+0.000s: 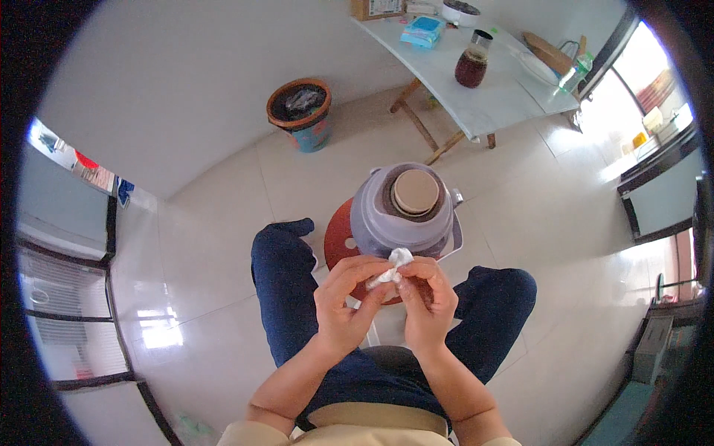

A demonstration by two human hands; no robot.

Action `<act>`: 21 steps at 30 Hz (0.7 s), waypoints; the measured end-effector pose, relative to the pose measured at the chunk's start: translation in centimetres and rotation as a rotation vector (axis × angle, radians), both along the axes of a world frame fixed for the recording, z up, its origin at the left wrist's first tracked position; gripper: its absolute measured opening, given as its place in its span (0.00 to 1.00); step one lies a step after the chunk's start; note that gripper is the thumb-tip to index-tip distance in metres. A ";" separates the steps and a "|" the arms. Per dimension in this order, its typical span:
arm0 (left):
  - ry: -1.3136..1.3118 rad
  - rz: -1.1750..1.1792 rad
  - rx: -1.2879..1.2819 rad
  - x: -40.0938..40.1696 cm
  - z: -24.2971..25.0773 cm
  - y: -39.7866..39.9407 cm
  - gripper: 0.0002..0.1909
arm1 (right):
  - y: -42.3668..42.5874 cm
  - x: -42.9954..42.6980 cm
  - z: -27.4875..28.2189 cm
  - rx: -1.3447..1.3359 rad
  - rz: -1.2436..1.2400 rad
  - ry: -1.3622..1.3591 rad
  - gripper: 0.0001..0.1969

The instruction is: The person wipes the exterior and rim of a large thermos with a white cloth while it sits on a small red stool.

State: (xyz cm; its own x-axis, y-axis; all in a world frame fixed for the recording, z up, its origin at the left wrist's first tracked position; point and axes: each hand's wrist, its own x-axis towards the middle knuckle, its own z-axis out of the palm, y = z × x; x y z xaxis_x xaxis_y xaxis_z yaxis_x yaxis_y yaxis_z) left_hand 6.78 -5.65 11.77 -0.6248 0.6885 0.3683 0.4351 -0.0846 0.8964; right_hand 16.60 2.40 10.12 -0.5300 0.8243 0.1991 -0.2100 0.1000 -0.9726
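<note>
A small crumpled white piece, tissue or cloth point(400, 257), is pinched between the fingertips of both hands. My left hand point(347, 295) grips it from the left and my right hand point(427, 301) from the right, the fingertips nearly touching. Just beyond the hands stands a large grey-lilac vacuum flask point(401, 228) with a beige round lid point(416, 192). It rests on a round red stool point(337, 240), between the knees. Part of the stool is hidden by the flask and hands.
A patterned waste bin point(310, 136) with an orange rim stands by the wall. On the pale table point(491, 108) at the upper right are a bottle of dark liquid point(471, 67), a blue wipes pack point(423, 31), a white bowl point(461, 13) and a cardboard box point(362, 10).
</note>
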 end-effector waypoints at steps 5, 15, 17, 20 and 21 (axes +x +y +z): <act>-0.152 0.003 -0.050 -0.6 -1.1 -0.1 0.13 | 0.8 0.4 -0.2 0.245 0.023 -0.108 0.05; 0.397 0.150 0.047 -2.7 -2.0 1.6 0.17 | 10.9 0.7 -1.7 0.393 -0.241 -0.234 0.07; 0.496 0.148 0.100 -2.5 -2.5 2.0 0.18 | 11.8 0.0 -1.2 0.417 -0.185 -0.258 0.09; 0.623 0.152 0.093 -3.1 -2.3 1.8 0.18 | 12.1 -1.0 -0.5 0.281 -0.007 -0.187 0.12; 0.621 0.153 0.093 -3.3 -2.4 1.8 0.18 | 12.1 -1.5 -0.4 0.209 0.065 -0.144 0.14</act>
